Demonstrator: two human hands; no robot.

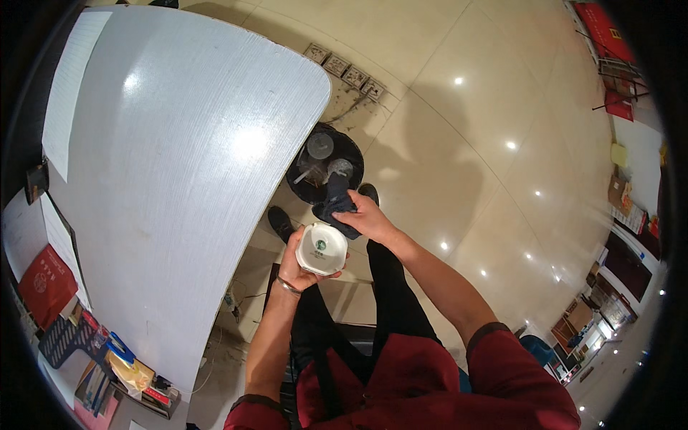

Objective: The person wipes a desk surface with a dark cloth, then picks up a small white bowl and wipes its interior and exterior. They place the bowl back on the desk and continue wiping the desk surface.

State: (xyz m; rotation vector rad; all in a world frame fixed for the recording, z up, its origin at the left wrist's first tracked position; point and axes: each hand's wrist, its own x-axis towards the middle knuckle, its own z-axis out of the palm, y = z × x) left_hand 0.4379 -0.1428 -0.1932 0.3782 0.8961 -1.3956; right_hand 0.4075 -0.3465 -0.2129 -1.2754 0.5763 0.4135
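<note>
My left hand (302,264) holds a white ceramic ashtray (322,249) from below and its left side, with the inside facing up. The dish has notched corners and a green printed emblem with small writing at its bottom. Dark cloth (338,200) is pinched between the thumb and fingers of my right hand (361,216), just beyond the dish, and part of it hangs down. Past the cloth, a round black waste bin (352,148) stands on the floor beside the desk, holding clear plastic cups and other litter. The cloth overlaps the bin's near rim in this view.
A pale grey desk (188,150) with a rounded corner fills the left side. Papers (78,86), a red booklet (48,285), a dark plastic rack (70,338) and blue-handled scissors (121,348) lie along its far left edge. Patterned floor boxes or tiles (355,77) lie beyond the bin.
</note>
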